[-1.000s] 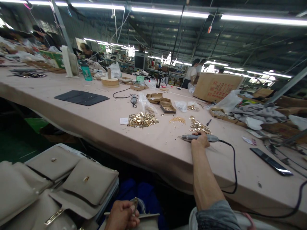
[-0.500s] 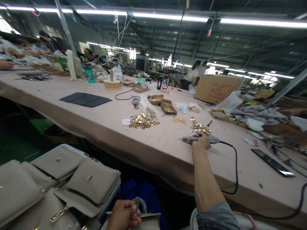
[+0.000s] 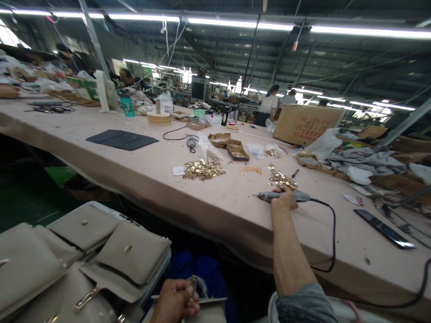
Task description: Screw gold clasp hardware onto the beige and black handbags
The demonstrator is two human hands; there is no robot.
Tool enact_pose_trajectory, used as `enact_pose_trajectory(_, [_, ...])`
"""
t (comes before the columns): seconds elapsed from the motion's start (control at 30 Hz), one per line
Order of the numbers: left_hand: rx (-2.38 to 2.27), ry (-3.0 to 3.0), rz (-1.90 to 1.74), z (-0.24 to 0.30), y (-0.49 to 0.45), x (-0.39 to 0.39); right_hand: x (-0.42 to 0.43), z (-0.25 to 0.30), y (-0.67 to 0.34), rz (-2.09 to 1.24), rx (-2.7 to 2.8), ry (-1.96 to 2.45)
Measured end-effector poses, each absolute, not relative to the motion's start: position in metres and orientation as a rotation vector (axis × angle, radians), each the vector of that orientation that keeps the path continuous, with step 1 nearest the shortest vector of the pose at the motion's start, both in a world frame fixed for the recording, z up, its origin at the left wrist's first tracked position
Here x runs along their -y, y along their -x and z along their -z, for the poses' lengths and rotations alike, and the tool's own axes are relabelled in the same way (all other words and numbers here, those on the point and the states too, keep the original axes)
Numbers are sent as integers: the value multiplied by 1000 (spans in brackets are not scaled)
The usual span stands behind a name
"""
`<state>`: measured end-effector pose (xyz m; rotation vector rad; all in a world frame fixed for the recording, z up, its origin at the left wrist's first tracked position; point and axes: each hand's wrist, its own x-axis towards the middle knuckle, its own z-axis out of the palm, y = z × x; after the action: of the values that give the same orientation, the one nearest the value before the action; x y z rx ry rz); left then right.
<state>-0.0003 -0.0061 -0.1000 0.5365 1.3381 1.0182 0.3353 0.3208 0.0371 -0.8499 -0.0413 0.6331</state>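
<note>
Corded driver [image 3: 267, 195] in right hand [image 3: 285, 199], metal plate [image 3: 194, 282] in left hand [image 3: 178, 300]

The right grip is closed around the driver at the near side of the bench [image 3: 161, 170], beside gold fittings [image 3: 282, 178]; the left grip pinches the plate, nearer and leftward, by a beige bag [image 3: 213, 310]. The step appears to be handling the driver; the next move calls for slack cord [image 3: 334, 233] and a steady pinch.
</note>
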Motion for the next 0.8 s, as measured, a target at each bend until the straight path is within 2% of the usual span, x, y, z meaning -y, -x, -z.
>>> enact_pose_trajectory(0.47, [-1325,-585,-999,118,2,3,-299,-55,-330,-708,64,762])
enact_pose_trajectory(0.8, [-1416,-558,-905,77,-5,6,-170,-57,-265,-953,404,594])
